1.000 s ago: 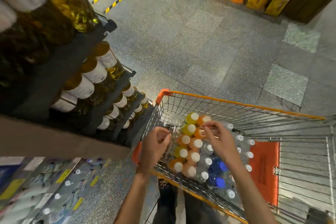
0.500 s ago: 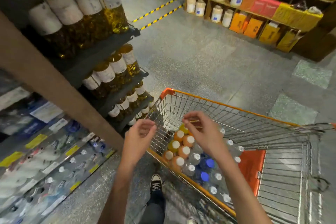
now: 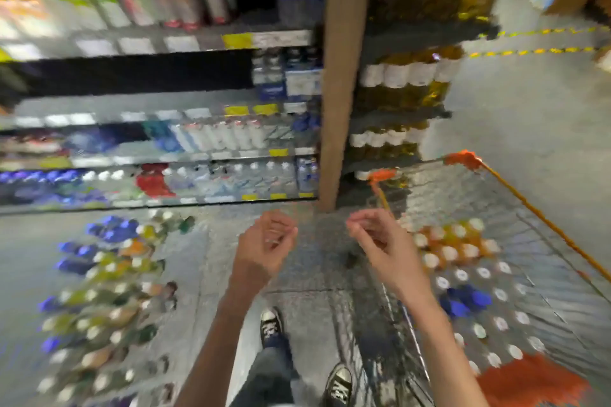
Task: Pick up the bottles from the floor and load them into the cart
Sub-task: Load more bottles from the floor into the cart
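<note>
- The shelves (image 3: 158, 82) fill the upper left, several tiers deep, stocked with rows of drinks and water packs too smeared to read; yellow and white price tags run along their front edges.
- A brown upright post (image 3: 342, 76) divides them from a darker rack (image 3: 406, 116) on the right that carries jars of golden liquid with pale labels.
- The grey speckled floor (image 3: 515, 116) stretches off to the upper right, crossed by a yellow-and-black striped line (image 3: 535, 41).
- The cart (image 3: 542, 218), wire with orange trim, stands at the right; inside it, capped bottles (image 3: 463, 261) are packed upright: orange and yellow ones toward the far end, clear ones with white caps and a few blue-capped ones nearer.
- More bottles on the floor (image 3: 109, 281) lie in rows at the lower left, just in front of the bottom shelf, blue, yellow, orange and green, all blurred.
- The person's legs show at the bottom centre, with dark trousers and black-and-white sneakers (image 3: 271, 324).
- The left hand (image 3: 264, 248) hangs over the bare floor between cart and rows, fingers loosely curled, holding nothing.
- The right hand (image 3: 380, 241) hovers by the cart's near edge, fingers likewise loosely bent and empty.
</note>
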Motion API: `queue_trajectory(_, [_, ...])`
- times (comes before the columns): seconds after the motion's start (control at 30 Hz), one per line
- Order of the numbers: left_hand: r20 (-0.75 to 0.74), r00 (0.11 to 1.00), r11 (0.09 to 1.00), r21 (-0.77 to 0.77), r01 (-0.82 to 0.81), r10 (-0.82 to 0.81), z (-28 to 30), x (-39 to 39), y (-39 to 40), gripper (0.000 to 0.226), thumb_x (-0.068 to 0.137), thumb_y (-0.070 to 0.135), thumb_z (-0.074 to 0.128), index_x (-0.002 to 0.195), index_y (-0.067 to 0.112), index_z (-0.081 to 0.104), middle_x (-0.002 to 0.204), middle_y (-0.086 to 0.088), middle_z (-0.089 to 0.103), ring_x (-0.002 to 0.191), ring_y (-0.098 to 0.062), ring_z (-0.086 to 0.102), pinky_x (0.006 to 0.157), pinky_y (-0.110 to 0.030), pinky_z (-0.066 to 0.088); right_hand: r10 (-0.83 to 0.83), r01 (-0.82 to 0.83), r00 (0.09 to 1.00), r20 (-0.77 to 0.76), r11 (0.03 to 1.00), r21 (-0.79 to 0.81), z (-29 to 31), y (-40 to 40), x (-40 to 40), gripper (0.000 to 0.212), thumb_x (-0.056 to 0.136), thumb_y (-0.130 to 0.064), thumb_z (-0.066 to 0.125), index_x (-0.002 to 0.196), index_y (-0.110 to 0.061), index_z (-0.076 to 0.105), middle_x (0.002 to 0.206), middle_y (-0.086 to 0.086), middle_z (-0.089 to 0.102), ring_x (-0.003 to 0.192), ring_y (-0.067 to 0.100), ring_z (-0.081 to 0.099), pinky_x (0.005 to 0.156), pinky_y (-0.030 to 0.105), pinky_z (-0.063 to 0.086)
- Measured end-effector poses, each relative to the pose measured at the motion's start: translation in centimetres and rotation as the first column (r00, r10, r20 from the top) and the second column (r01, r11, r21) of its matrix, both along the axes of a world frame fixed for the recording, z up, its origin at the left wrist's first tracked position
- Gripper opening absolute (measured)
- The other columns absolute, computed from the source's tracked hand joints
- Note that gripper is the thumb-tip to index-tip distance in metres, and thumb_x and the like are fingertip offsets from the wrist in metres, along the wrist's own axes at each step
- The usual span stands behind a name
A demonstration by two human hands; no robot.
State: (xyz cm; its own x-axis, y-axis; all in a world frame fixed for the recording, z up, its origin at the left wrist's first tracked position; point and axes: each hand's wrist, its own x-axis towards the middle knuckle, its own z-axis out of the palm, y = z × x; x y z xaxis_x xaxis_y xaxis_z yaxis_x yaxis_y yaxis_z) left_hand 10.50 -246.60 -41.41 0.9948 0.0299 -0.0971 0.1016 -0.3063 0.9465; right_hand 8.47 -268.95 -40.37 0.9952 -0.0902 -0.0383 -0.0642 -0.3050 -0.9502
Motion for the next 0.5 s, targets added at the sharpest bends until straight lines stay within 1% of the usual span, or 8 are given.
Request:
queue_trajectory(0.07, [0.031, 0.996, 0.995, 0.049, -0.082, 0.081, 0.2, -2.0, 4.3, 0.01, 0.088, 0.007, 0.072, 0.096, 0.013, 0.068, 0.081, 0.004, 0.071, 0.069, -0.004, 0.066, 0.064, -0.014, 0.051, 0.103, -0.103, 0.995, -0.008, 0.995, 0.008, 0.2, 4.0, 0.6, 0.009, 0.095, -0.022, 0.068, 0.103, -0.024, 0.066, 0.095, -0.008, 0.076, 0.09, 0.01, 0.072, 0.085, 0.033, 0.056])
queue_trajectory(0.1, [0.046, 0.991, 0.989, 0.074, -0.127, 0.124, 0.3, -2.8, 6.3, 0.009, 0.088, 0.009, 0.072, 0.095, 0.014, 0.069, 0.081, 0.005, 0.072, 0.069, -0.005, 0.067, 0.064, -0.016, 0.052, 0.153, -0.153, 0.988, -0.01, 0.988, 0.021, 0.4, 6.1, 0.9, 0.008, 0.095, -0.024, 0.067, 0.103, -0.025, 0.066, 0.095, -0.008, 0.076, 0.091, 0.01, 0.072, 0.085, 0.032, 0.055])
queue_trajectory(0.17, [0.045, 0.977, 0.972, 0.108, -0.21, 0.206, 0.4, -4.1, 10.4, 0.009, 0.088, 0.015, 0.073, 0.094, 0.02, 0.068, 0.08, 0.007, 0.072, 0.07, -0.008, 0.068, 0.063, -0.018, 0.053, 0.238, -0.237, 0.971, -0.011, 0.97, 0.057, 0.8, 10.5, 1.5, 0.008, 0.095, -0.023, 0.066, 0.103, -0.024, 0.066, 0.094, -0.007, 0.076, 0.092, 0.009, 0.072, 0.084, 0.026, 0.054])
queue_trajectory(0.23, [0.008, 0.956, 0.952, 0.086, -0.294, 0.294, 0.3, -5.1, 14.2, 0.007, 0.089, 0.02, 0.073, 0.093, 0.023, 0.069, 0.082, 0.009, 0.073, 0.072, -0.008, 0.069, 0.064, -0.017, 0.052, 0.315, -0.313, 0.949, -0.024, 0.947, 0.07, 1.0, 14.9, 2.3, 0.009, 0.095, -0.018, 0.067, 0.104, -0.02, 0.066, 0.096, -0.006, 0.076, 0.093, 0.007, 0.072, 0.083, 0.02, 0.054])
queue_trajectory(0.3, [-0.019, 0.928, 0.927, 0.067, -0.37, 0.372, 0.3, -6.0, 18.2, 0.005, 0.089, 0.021, 0.072, 0.093, 0.022, 0.069, 0.084, 0.008, 0.073, 0.074, -0.005, 0.068, 0.063, -0.014, 0.05, 0.387, -0.383, 0.92, -0.052, 0.92, 0.08, 0.8, 19.6, 3.2, 0.009, 0.096, -0.016, 0.066, 0.105, -0.019, 0.066, 0.099, -0.005, 0.076, 0.096, 0.007, 0.071, 0.085, 0.022, 0.054])
queue_trajectory(0.4, [-0.011, 0.896, 0.893, 0.092, -0.441, 0.444, 0.0, -6.8, 24.3, 0.005, 0.09, 0.021, 0.071, 0.095, 0.021, 0.069, 0.086, 0.009, 0.072, 0.076, -0.001, 0.067, 0.062, -0.01, 0.048, 0.467, -0.46, 0.881, -0.077, 0.884, 0.086, 0.5, 26.2, 4.4, 0.009, 0.097, -0.016, 0.065, 0.105, -0.021, 0.065, 0.099, -0.005, 0.076, 0.097, 0.008, 0.071, 0.087, 0.028, 0.055])
queue_trajectory(0.5, [-0.024, 0.873, 0.871, 0.091, -0.483, 0.487, -0.8, -7.1, 30.8, 0.006, 0.091, 0.02, 0.07, 0.096, 0.023, 0.068, 0.087, 0.009, 0.072, 0.074, -0.002, 0.067, 0.065, -0.016, 0.052, 0.52, -0.513, 0.849, -0.091, 0.854, 0.09, 0.5, 32.9, 5.5, 0.01, 0.096, -0.016, 0.065, 0.105, -0.022, 0.065, 0.101, -0.004, 0.075, 0.096, 0.01, 0.072, 0.086, 0.027, 0.056])
